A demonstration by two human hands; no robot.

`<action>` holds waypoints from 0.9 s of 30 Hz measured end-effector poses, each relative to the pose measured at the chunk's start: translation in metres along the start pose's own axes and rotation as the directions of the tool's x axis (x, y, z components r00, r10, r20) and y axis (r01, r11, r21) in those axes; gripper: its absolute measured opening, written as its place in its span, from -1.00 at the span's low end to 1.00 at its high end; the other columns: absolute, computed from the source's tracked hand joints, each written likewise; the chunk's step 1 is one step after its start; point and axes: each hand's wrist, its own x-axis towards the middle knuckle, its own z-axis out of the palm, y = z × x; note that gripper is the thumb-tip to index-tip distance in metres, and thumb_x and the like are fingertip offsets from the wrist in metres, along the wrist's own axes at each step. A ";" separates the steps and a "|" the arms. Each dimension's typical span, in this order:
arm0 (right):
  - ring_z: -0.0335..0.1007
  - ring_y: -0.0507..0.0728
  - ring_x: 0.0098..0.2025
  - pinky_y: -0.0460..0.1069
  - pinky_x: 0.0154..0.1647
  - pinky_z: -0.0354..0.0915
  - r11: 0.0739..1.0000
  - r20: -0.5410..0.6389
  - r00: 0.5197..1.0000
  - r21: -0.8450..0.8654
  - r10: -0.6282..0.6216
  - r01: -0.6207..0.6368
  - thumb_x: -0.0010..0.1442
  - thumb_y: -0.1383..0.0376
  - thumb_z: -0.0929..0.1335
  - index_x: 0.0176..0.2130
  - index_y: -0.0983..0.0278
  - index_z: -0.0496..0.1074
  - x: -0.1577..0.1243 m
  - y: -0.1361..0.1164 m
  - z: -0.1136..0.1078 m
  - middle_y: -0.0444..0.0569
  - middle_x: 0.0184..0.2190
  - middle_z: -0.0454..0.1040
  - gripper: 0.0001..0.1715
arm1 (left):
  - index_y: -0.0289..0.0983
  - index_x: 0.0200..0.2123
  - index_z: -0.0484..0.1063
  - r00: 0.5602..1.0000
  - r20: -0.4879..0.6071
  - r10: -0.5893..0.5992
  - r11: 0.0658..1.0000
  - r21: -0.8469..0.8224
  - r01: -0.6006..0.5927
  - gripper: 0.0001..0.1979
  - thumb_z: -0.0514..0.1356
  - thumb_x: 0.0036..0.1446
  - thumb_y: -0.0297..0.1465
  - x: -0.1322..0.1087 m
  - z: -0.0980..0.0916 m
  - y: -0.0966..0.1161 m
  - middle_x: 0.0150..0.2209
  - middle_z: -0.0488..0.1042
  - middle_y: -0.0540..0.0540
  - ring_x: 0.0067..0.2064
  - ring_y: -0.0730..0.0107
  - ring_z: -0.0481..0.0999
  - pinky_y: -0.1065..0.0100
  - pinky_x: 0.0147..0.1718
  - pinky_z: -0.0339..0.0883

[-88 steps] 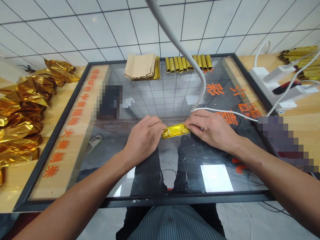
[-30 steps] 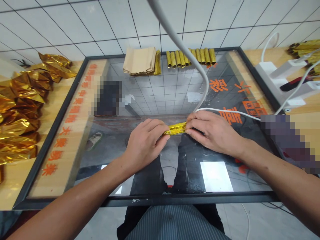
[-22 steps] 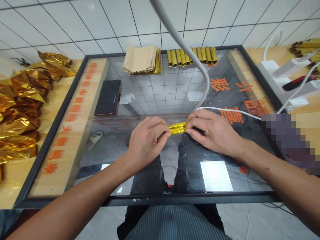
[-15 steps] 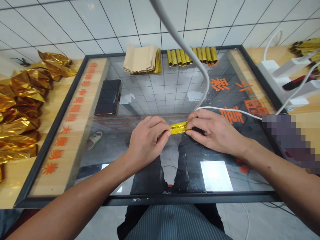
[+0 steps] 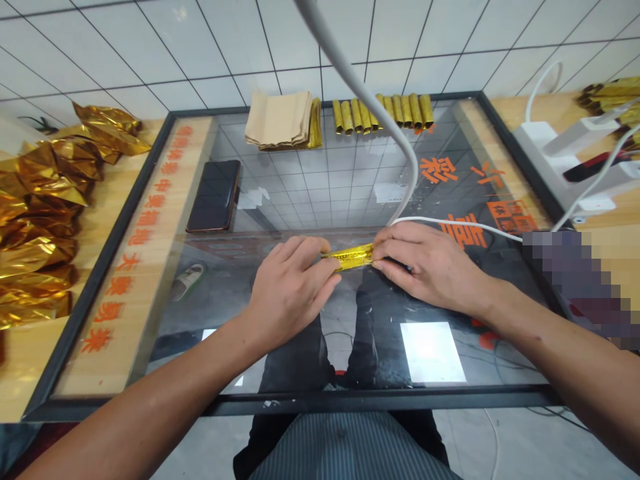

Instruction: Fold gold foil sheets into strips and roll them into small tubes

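Note:
A narrow strip of folded gold foil paper [image 5: 354, 257] lies between my hands, just above or on the glass tabletop. My left hand [image 5: 293, 280] has its forefinger and thumb at the strip's left end, one on each side of it. My right hand [image 5: 425, 263] pinches the right end between thumb and fingers. The strip's far right end is hidden behind the right fingertips. At the back edge stand a stack of brown paper sheets [image 5: 278, 119] with gold foil beside it, and a row of rolled gold paper tubes [image 5: 383, 113].
A black phone [image 5: 214, 195] lies on the left of the glass. Crumpled gold foil pieces [image 5: 45, 207] fill the wood surface at far left. A thick grey cable arm [image 5: 360, 87] and a white cord [image 5: 460, 221] cross the glass. A white power strip [image 5: 543, 160] sits at right.
My left hand has slid slightly left and its fingers have loosened, so more of the gold strip's left end shows. The right hand keeps its pinch almost in the same spot.

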 end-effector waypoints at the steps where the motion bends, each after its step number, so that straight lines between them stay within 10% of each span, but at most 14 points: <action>1: 0.58 0.28 0.04 0.20 0.08 0.50 1.000 0.000 1.000 -0.004 -0.001 0.001 0.50 0.31 0.35 -0.05 0.23 0.60 0.000 0.000 0.000 0.10 0.02 0.63 -0.81 | -0.20 -0.05 0.59 1.000 0.005 -0.001 1.000 -0.003 0.001 -0.90 0.27 0.44 -0.37 0.000 0.000 0.000 0.04 0.60 -0.19 -0.02 0.06 0.57 0.04 -0.05 0.49; 17: 0.57 0.27 0.03 0.20 0.05 0.52 0.995 -0.035 0.998 0.087 0.051 -0.048 0.53 0.28 0.33 0.04 0.18 0.55 0.003 -0.002 -0.004 0.10 0.02 0.60 -0.80 | -0.20 -0.02 0.58 0.989 -0.024 -0.143 0.978 -0.159 0.138 -0.82 0.19 0.43 -0.48 0.008 0.008 -0.003 -0.31 0.55 -0.01 -0.26 0.27 0.50 0.24 -0.25 0.35; 27: 0.57 0.28 0.05 0.20 0.05 0.52 0.998 -0.032 0.998 0.039 0.050 -0.049 0.51 0.34 0.34 0.09 0.18 0.57 0.002 0.003 0.003 0.09 0.03 0.60 -0.75 | -0.18 -0.06 0.58 0.972 0.033 -0.234 0.906 -0.356 0.231 -0.75 0.13 0.41 -0.56 0.012 0.004 -0.008 -0.20 0.59 -0.02 -0.14 0.30 0.55 0.25 -0.13 0.38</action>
